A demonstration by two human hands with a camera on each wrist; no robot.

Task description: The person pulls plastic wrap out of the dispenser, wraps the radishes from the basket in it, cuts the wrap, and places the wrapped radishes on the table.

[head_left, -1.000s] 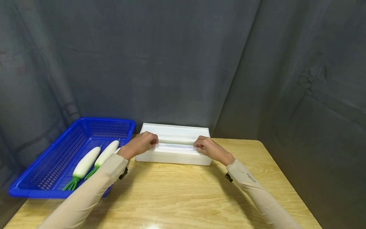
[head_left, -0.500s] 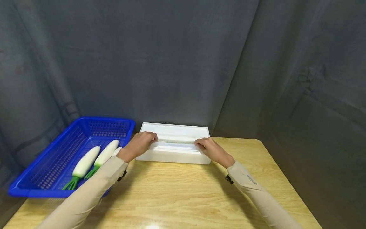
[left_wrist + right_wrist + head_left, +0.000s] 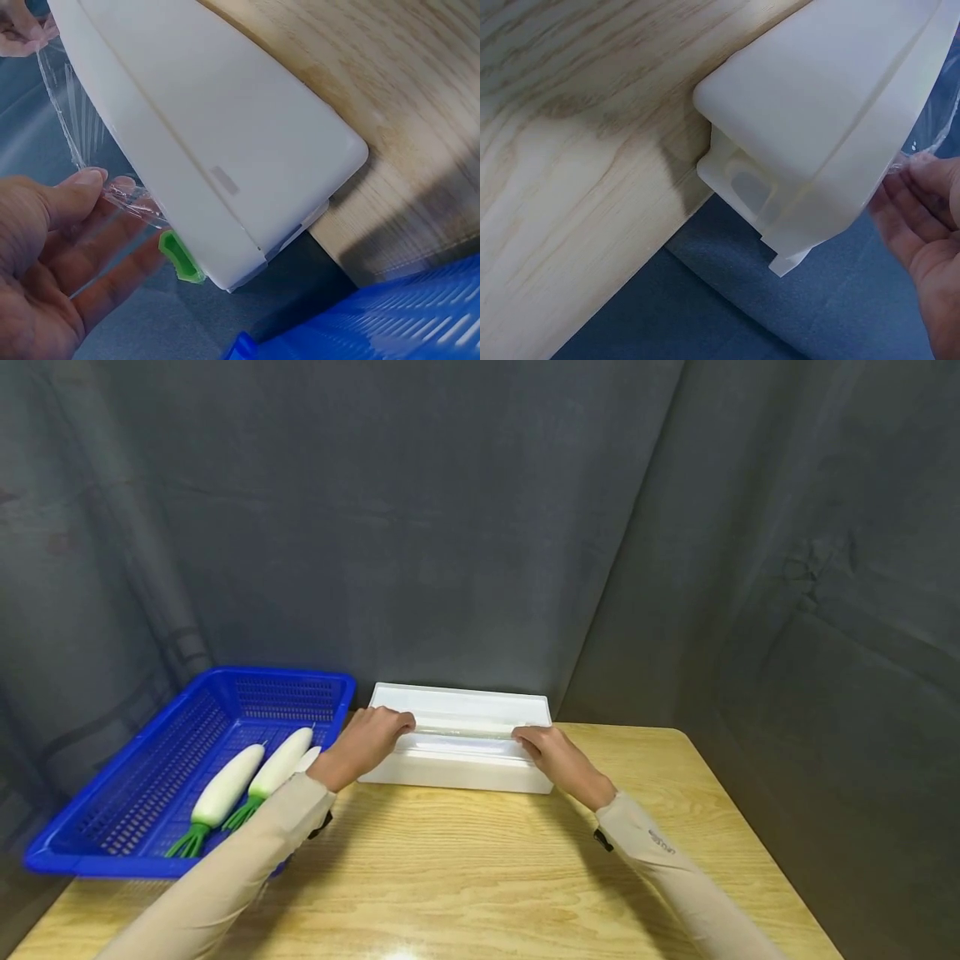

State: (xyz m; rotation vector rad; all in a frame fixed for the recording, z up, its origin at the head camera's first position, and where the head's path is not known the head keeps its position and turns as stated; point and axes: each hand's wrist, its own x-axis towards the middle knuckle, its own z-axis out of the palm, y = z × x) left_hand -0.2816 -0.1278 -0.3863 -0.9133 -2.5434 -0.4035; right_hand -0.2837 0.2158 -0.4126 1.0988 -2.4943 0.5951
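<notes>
A white cling film dispenser (image 3: 457, 771) sits at the back of the table, its lid (image 3: 461, 700) raised behind. Clear cling film (image 3: 79, 112) stretches between my hands along the dispenser. With thumb and fingers, my left hand (image 3: 367, 745) pinches one corner of the film near the dispenser's left end. Near the right end, my right hand (image 3: 561, 760) pinches the other corner, also seen gathered in the right wrist view. A small green piece (image 3: 180, 257) shows on the dispenser's edge beside my left fingers. The dispenser's inside is partly hidden by the film and hands.
On the left stands a blue perforated basket (image 3: 75, 864) holding several white radishes (image 3: 228, 785) with green tops; my left sleeve (image 3: 247, 860) covers part of it. A dark curtain (image 3: 465, 527) hangs behind the wooden table (image 3: 465, 868).
Both hands keep their pinch on the cling film. The film's edge has risen slightly and moved back over the dispenser, and my right hand has shifted a little lower in view.
</notes>
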